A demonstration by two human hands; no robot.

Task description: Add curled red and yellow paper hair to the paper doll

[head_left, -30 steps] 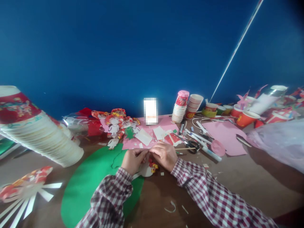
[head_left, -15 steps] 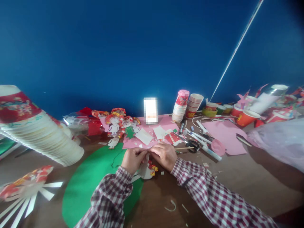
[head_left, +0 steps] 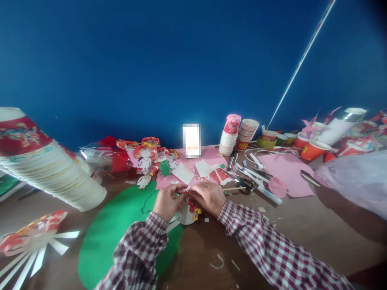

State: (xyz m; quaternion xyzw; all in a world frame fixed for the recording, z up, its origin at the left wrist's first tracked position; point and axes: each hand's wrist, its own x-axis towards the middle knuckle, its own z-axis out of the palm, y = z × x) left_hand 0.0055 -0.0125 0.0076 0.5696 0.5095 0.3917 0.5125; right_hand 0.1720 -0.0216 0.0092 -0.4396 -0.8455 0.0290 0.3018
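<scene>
My left hand (head_left: 167, 201) and my right hand (head_left: 209, 197) meet over the middle of the brown table, fingertips pinched together on a small paper craft piece (head_left: 188, 212), white with red and yellow trim. Most of the piece is hidden under my fingers. It sits at the right edge of a large green paper sheet (head_left: 121, 229). Both sleeves are red-and-white checked.
A long stack of paper cups (head_left: 45, 161) lies tilted at the left. Paper dolls (head_left: 146, 157), pink paper (head_left: 287, 171), scissors (head_left: 246, 185), pens (head_left: 266, 194) and cup stacks (head_left: 238, 135) crowd the back. A plastic bag (head_left: 356, 181) is at the right. A cut paper fan (head_left: 33, 237) lies at the lower left.
My hands have shifted slightly up and left while still pinching the craft piece. Nothing else has moved.
</scene>
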